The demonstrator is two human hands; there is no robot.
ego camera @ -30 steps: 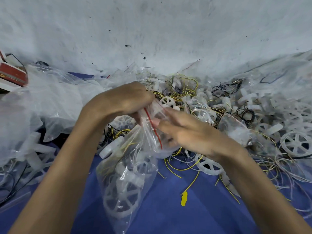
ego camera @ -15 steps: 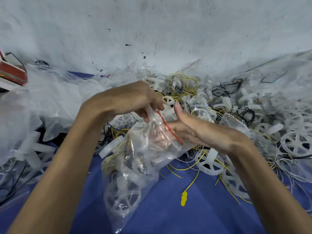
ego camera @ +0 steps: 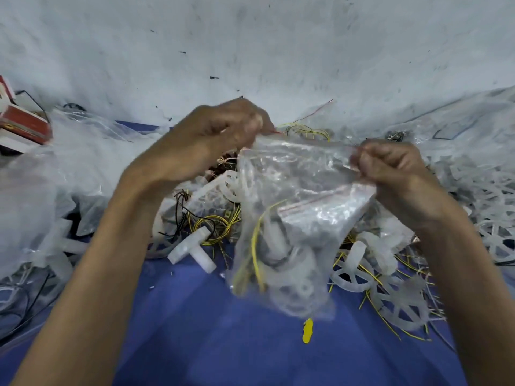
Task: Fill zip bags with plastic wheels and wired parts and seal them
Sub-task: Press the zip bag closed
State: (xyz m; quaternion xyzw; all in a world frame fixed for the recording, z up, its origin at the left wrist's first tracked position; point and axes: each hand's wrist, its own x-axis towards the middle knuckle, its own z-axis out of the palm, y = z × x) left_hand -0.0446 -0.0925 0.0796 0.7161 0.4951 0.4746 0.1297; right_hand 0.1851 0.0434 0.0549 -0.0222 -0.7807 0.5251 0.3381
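A clear zip bag with a red zip line hangs in the air between my hands, holding white plastic wheels and yellow wires. My left hand pinches the bag's top left corner. My right hand pinches the top right corner, so the top edge is stretched level between them. Whether the zip is closed along its length is blurred. Loose white wheels and yellow wired parts lie on the blue cloth below.
A heap of wheels and wires spreads to the right. Crumpled clear bags pile up on the left beside a red and white box. A white T-shaped part lies in the middle. A pale wall stands behind.
Both hands have risen and spread apart, lifting the bag off the cloth. The right hand slid along the top edge to the right corner, turning the slanted top level.
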